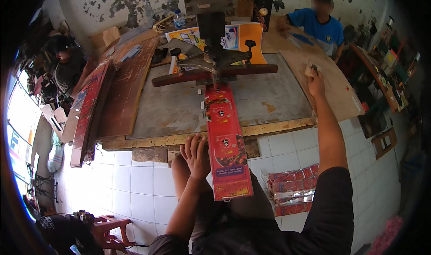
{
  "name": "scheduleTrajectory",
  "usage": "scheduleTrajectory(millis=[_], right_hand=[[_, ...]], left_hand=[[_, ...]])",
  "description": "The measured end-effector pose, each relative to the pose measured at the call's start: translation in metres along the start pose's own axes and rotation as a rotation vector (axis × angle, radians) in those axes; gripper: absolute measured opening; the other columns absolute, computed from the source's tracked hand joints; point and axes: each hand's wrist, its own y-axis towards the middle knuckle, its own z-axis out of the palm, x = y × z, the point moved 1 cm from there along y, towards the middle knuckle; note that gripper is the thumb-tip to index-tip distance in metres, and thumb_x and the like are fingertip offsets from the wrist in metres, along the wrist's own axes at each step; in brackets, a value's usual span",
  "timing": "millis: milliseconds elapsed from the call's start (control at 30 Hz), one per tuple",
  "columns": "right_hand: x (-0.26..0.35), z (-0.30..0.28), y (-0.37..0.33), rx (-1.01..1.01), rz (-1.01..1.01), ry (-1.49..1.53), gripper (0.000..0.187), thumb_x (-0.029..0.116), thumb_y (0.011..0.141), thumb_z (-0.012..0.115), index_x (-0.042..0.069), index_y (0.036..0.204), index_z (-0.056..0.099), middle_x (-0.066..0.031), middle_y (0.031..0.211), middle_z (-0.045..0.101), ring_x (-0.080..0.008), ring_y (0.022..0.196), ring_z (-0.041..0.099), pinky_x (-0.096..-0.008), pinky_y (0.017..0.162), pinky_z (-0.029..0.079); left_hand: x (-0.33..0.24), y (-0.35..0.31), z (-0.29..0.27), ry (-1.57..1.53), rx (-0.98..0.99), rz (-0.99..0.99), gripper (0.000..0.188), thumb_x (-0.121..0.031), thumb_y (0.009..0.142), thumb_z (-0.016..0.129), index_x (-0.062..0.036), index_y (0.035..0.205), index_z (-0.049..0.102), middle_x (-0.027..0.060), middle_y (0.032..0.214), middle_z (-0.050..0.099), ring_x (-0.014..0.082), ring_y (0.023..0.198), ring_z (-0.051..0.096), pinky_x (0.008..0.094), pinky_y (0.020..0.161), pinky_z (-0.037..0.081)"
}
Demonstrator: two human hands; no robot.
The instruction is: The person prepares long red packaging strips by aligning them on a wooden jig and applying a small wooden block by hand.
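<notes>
A long red printed strip of packaging (pixel 226 124) runs from under a dark metal clamp (pixel 214 59) over the table's front edge and out above my lap. Its near end overhangs, with a small pale loop at the tip. My left hand (pixel 196 156) is at the table edge just left of the strip, fingers spread and holding nothing. Out to the right, my right hand (pixel 316 82) has its fingers closed on a small pale yellowish block (pixel 310 70) on the wooden board. The block's exact kind is too small to make out.
Bundles of red strips (pixel 294 187) lie on the tiled floor. Boards (pixel 128 88) fill the table's left side. Behind the clamp are colourful printed sheets (pixel 251 39) and a plastic bottle (pixel 179 20). A person in blue (pixel 321 26) sits far right; another person (pixel 67 66) is left.
</notes>
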Motion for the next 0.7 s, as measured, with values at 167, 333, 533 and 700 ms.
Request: scheduleTrajectory(millis=[167, 333, 533, 700], right_hand=[[0.009, -0.014, -0.042, -0.058, -0.118, 0.109, 0.052, 0.022, 0.11, 0.059, 0.013, 0.161, 0.052, -0.0172, 0.16, 0.048, -0.0387, 0.142, 0.052, -0.0467, 0.115, 0.051], [0.004, -0.036, -0.078, -0.085, -0.258, 0.301, 0.051, 0.009, 0.106, 0.066, 0.009, 0.156, 0.057, -0.0204, 0.154, 0.053, -0.0405, 0.14, 0.054, -0.0456, 0.116, 0.048], [0.027, -0.073, -0.135, 0.022, -0.41, 0.458, 0.049, 0.008, 0.103, 0.071, 0.01, 0.152, 0.061, -0.0177, 0.147, 0.06, -0.0387, 0.137, 0.057, -0.0436, 0.113, 0.05], [0.083, -0.107, -0.218, 0.081, -0.501, 0.628, 0.046, 0.004, 0.1, 0.075, 0.01, 0.145, 0.067, -0.0145, 0.146, 0.062, -0.0323, 0.134, 0.062, -0.0417, 0.108, 0.054]], left_hand=[[-0.012, 0.018, -0.024, 0.087, 0.076, -0.01, 0.062, -0.03, 0.092, 0.078, -0.0155, 0.149, 0.059, 0.0051, 0.158, 0.056, 0.0284, 0.154, 0.043, 0.0537, 0.13, 0.016], [-0.011, 0.043, -0.029, -0.108, 0.167, 0.082, 0.07, -0.028, 0.088, 0.08, -0.0139, 0.152, 0.056, 0.0073, 0.16, 0.053, 0.0302, 0.152, 0.046, 0.0537, 0.128, 0.026], [-0.014, 0.065, -0.033, -0.07, 0.266, 0.192, 0.066, -0.017, 0.088, 0.073, -0.0132, 0.151, 0.056, 0.0062, 0.163, 0.052, 0.0286, 0.151, 0.047, 0.0499, 0.125, 0.032], [-0.019, 0.06, -0.031, -0.116, 0.195, 0.131, 0.06, -0.014, 0.089, 0.07, -0.0152, 0.148, 0.059, 0.0024, 0.159, 0.057, 0.0262, 0.149, 0.05, 0.0474, 0.122, 0.034]])
